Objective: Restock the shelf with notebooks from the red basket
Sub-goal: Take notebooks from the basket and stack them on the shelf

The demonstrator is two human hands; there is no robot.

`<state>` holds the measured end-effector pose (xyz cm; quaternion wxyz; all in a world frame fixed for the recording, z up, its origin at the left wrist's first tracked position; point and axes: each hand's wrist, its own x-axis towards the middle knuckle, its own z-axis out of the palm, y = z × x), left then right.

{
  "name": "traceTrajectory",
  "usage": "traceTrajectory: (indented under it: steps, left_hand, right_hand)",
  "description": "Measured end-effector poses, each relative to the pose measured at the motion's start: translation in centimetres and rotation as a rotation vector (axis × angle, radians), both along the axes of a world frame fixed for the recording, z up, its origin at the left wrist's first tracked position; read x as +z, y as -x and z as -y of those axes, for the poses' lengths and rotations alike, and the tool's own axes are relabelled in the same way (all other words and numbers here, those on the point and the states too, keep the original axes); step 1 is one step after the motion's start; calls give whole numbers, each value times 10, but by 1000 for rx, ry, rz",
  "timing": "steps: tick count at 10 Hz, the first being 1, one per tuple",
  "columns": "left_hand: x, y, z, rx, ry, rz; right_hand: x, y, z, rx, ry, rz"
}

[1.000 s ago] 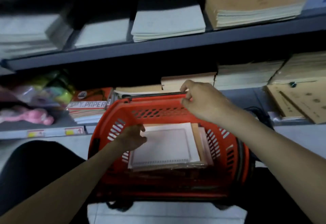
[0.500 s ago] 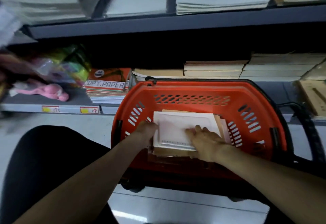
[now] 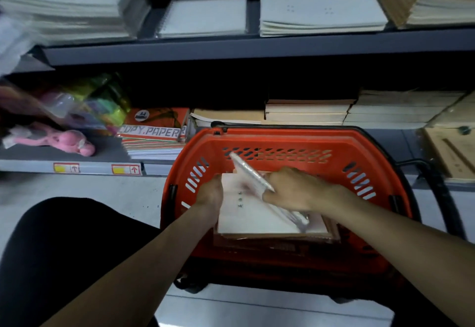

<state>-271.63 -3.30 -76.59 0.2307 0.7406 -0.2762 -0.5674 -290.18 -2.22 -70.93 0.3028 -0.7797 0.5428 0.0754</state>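
Observation:
A red basket [image 3: 288,141] stands on the floor before the shelf, holding a stack of notebooks [image 3: 257,221]. My right hand [image 3: 295,187] grips the top white spiral notebook [image 3: 253,172] and tilts it up on its edge, its left side raised. At the stack's left edge my left hand [image 3: 210,194] rests with its fingers tucked against the notebooks; what they hold is hidden. The lower shelf [image 3: 84,166] and the upper shelf [image 3: 257,46] carry stacks of white and brown notebooks.
Copy paper packs [image 3: 154,131] and a pink plush toy [image 3: 69,142] lie on the lower shelf at left. Brown notebook stacks [image 3: 308,110] sit right behind the basket. The basket's black handle [image 3: 437,180] hangs at right. My dark-clothed knee [image 3: 64,249] is at lower left.
My right hand went from the basket's far rim down onto the stack, then lifted the top white notebook up on edge. The left hand stayed at the stack's left side.

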Motion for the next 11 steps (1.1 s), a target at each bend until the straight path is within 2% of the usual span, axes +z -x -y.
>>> traceTrajectory:
  steps: [1,3,4,5,6,7,8,9,10,11]
  left_hand:
    - [22,18,-14,-49,151,4]
    - [75,40,-52,-278,385,-371]
    - [115,39,-50,-364,411,-608]
    - [147,35,-44,-330,407,-840]
    - [175,31,-39,-285,464,-749]
    - [202,25,-32,-257,579,-645]
    - [226,18,-16,-196,648,-533]
    - [230,19,22,-186,611,-457]
    - [238,23,44,-195,610,-533]
    - [248,15,71,-366,663,-564]
  right_hand:
    - [16,-3,5,-207,-1,205]
    - [65,-7,-2,-402,156,465]
    - [90,-4,-10,-431,216,630]
    - [101,3,-11,-459,353,682]
    - [108,15,-6,-527,617,721]
    - [115,29,-2,-601,819,655]
    - [127,42,3,-754,835,737]
    - [136,44,11,-811,444,1169]
    - [139,35,14,-709,152,1359]
    - [142,29,20,-700,174,1391]
